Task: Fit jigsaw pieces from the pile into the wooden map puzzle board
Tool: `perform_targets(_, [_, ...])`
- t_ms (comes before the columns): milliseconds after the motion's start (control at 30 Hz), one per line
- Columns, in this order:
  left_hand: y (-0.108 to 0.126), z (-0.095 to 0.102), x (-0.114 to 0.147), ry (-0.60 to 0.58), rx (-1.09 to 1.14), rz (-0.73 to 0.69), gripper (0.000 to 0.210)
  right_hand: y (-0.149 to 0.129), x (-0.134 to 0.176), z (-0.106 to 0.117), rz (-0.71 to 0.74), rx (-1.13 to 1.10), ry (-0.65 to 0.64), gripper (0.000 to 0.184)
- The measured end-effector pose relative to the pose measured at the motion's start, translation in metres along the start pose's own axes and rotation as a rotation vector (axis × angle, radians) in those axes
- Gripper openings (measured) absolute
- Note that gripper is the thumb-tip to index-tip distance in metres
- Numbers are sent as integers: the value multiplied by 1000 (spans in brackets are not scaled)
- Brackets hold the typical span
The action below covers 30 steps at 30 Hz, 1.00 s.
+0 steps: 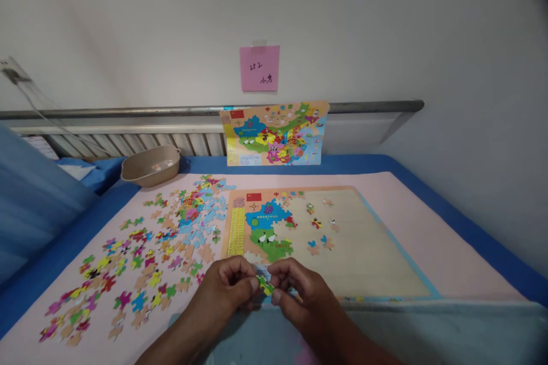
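Pink cloth [428, 239] covers the worktop, with a blue border showing along its far edge and right side. On it, right of centre, lies the puzzle board [368, 256], mostly bare, its far-left corner filled in with blue and green map sections. Propped against the wall rail at the far edge stands the reference map picture [276, 134]. Spread over the left half of the cloth are the loose pieces [141, 256], many colours, scattered right down to the near-left corner. A beige basin [149, 165] sits at the far-left corner. At the near edge, left hand [226, 288] and right hand [295, 291] meet, fingertips of both pinched together on one small yellow-green piece [264, 284], held just above the board's near-left corner.
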State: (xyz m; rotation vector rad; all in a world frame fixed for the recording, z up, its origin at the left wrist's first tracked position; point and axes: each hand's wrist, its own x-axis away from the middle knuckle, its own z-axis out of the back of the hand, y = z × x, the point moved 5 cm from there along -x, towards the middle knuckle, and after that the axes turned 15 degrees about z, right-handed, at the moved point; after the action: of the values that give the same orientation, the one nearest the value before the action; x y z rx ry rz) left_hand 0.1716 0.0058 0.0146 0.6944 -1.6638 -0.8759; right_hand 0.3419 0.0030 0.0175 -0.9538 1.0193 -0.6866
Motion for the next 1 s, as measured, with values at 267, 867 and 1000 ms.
perform_targets(267, [3,-1,7,53,-299,-57,29,7,3,1,-112,-43,43,25])
perform_targets(867, [-6,-2,5,44,-286,-30,30,13,2,2,-140,-168,84,19])
perform_targets(1000, [-5,-3,5,37,-293,-20,29,12,2,2,-158,-162,74,20])
